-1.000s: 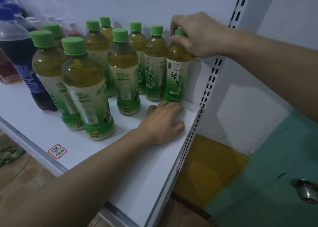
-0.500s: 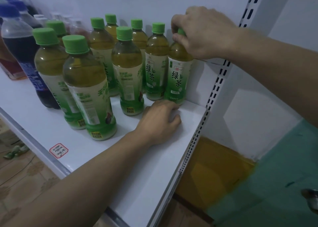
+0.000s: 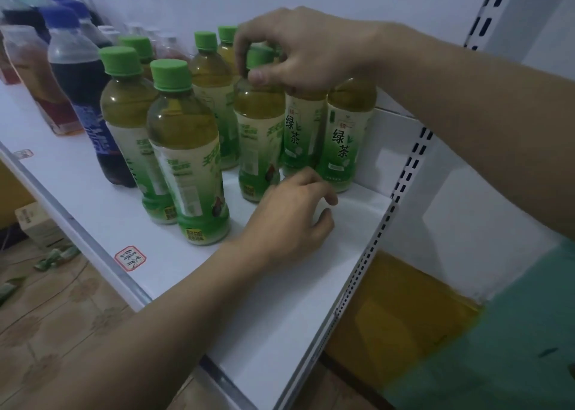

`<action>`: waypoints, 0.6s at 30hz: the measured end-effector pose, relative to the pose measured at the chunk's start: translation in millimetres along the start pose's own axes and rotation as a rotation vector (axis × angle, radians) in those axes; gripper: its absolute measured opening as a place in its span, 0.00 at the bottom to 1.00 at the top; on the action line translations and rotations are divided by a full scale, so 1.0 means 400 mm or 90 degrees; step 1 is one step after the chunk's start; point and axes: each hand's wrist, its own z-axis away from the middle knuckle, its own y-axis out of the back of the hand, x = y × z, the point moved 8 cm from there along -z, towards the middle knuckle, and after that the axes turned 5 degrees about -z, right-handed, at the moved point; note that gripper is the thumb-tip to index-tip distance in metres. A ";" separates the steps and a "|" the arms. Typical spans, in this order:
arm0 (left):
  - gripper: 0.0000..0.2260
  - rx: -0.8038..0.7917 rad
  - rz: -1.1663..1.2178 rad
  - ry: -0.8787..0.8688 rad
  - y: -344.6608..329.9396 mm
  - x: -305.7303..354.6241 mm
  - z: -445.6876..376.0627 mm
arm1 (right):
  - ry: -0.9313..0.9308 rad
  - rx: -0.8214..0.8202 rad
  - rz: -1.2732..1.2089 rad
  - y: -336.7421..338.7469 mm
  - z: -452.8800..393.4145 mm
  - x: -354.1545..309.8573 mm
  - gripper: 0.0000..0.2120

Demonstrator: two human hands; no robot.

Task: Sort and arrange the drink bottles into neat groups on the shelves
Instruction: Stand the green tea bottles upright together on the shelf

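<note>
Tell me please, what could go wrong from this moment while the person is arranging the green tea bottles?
1. The right hand pinches only the green cap of one clear plastic green tea bottle; packed neighbours could be knocked over like dominoes.
2. The left hand sits at that bottle's base and may get bumped.
3. The front green-capped tea bottle stands near the white metal shelf edge and might fall off.

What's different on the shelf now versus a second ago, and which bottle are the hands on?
The right hand left the rightmost green-tea bottle and moved left, now pinching the green cap of the neighbouring front green-tea bottle. The left hand lifted its fingers off the white shelf, reaching toward that bottle's base. The other bottles, including the dark cola bottle, stayed put.
</note>
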 end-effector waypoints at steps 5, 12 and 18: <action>0.13 0.018 0.046 0.146 0.003 -0.022 0.075 | -0.013 0.022 0.121 0.013 0.005 0.006 0.10; 0.37 0.164 0.268 0.311 0.023 -0.085 0.111 | -0.052 0.150 0.090 0.095 0.035 0.022 0.11; 0.32 0.065 0.696 0.329 -0.022 -0.121 0.037 | 0.007 0.079 0.037 0.090 0.068 0.009 0.06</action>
